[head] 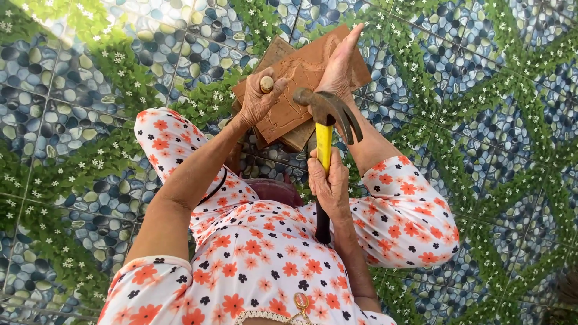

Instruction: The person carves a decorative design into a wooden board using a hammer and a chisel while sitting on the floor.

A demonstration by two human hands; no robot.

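Left hand: fist wrapped around a chisel; only its round wooden butt shows above the fingers, blade end hidden.
Right hand: closed tight on the yellow part of a claw hammer handle; black grip end runs down toward 6 o'clock, over the lap.
Hammer head: dark metal, at 12 o'clock from the right hand, raised just beside the chisel butt at its 3 o'clock, not touching.
Wood panel: reddish-brown board with carved relief, lying on a second board; sits at 12 o'clock from both hands, under the chisel hand.
Foot: bare, pressed on the panel's right part, at 1 o'clock from the hammer head.
Floor: tiles printed with pebbles and green vines.
Clothing: white with orange flowers, knees spread to either side.
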